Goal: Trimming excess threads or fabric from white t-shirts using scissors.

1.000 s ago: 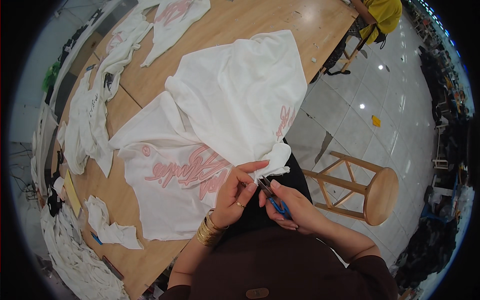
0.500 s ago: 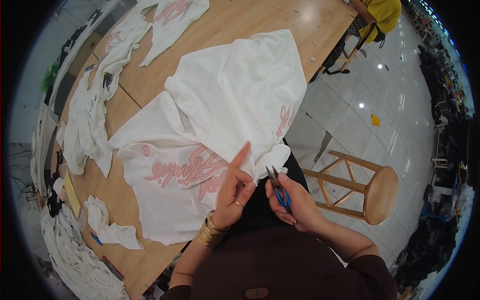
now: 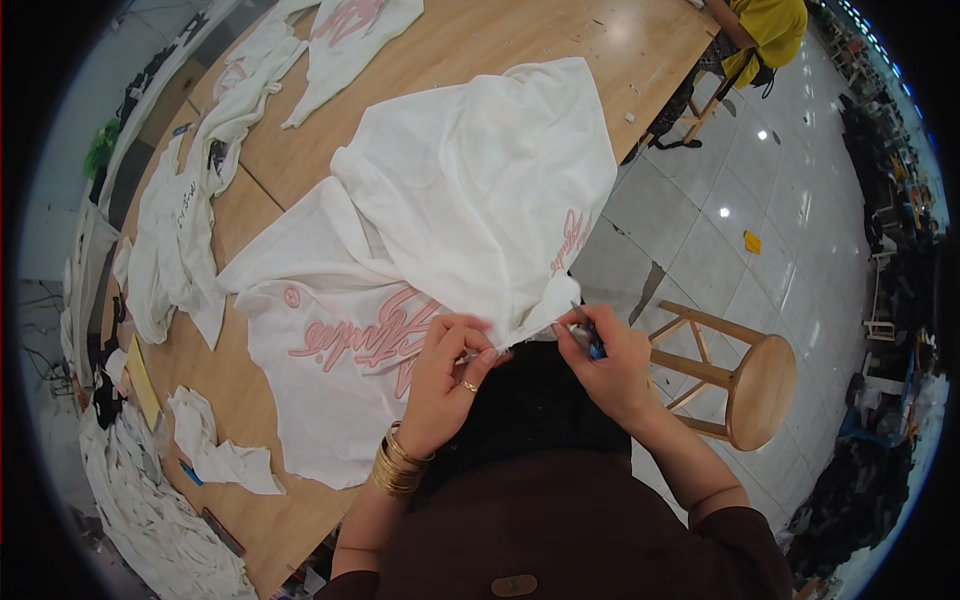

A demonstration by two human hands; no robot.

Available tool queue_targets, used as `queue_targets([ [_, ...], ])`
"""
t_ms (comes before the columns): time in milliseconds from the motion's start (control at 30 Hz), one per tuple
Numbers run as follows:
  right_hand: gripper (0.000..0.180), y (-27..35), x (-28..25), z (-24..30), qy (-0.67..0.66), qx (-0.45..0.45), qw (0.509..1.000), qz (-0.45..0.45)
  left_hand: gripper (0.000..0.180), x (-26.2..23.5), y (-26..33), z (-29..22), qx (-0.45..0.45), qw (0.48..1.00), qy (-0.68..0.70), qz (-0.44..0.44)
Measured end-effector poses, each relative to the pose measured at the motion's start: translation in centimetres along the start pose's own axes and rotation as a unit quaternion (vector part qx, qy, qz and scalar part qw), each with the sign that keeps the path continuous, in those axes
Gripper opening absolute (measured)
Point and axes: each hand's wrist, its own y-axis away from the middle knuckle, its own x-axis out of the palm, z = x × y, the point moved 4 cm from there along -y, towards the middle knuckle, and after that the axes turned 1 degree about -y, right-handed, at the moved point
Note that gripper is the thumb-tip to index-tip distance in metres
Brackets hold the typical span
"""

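A white garment (image 3: 470, 180) with pink lettering lies spread over the table's edge, its near end hanging toward my lap. With thumb and fingers pinched, my left hand (image 3: 447, 375) grips the garment's near edge. My right hand (image 3: 615, 365) pinches the same edge a little to the right, so a short stretch of it runs between both hands. Tucked in my right hand are small blue-handled scissors (image 3: 596, 350); their dark blades point up and away, and the fingers partly cover them.
On the wooden table (image 3: 300, 530) lie more white garments (image 3: 170, 240) at the left, a white scrap (image 3: 225, 455) and a heap of white cloth (image 3: 150, 510). A wooden stool (image 3: 762, 390) stands at the right on tiled floor. A person in yellow (image 3: 770, 35) sits at the far right.
My left forefinger, stretched out before, has curled in to pinch the cloth edge. My right hand has shifted slightly right and up, turning the scissors and taking the edge between its fingertips.
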Motion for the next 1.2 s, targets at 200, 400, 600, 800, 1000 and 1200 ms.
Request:
queue_targets([
  [200,0.018,-0.3,-0.5,1.3,0.005,-0.151,0.988,-0.022,0.010,1.0,0.0,-0.5,-0.173,0.982,0.046,0.057],
  [400,0.018,0.0,-1.0,1.2,0.029,-0.204,0.979,0.004,0.010,0.1,-0.7,-3.4,0.009,0.968,-0.231,0.095],
  [600,0.019,0.3,-1.1,1.3,0.014,-0.210,0.977,0.025,0.011,0.1,-0.7,-3.5,0.015,0.961,-0.266,0.071],
  [800,0.024,1.7,-0.7,0.7,0.003,-0.198,0.978,0.068,0.009,-0.3,-0.2,-1.8,-0.265,0.961,0.047,0.067],
  [1000,0.028,1.7,-0.5,0.5,0.016,-0.205,0.975,0.086,0.009,1.1,0.3,-0.2,-0.244,0.911,0.327,0.065],
  [1200,0.024,1.3,-0.4,-0.6,0.022,-0.126,0.984,0.122,0.007,2.3,0.6,-0.3,-0.174,0.905,0.385,0.056],
])
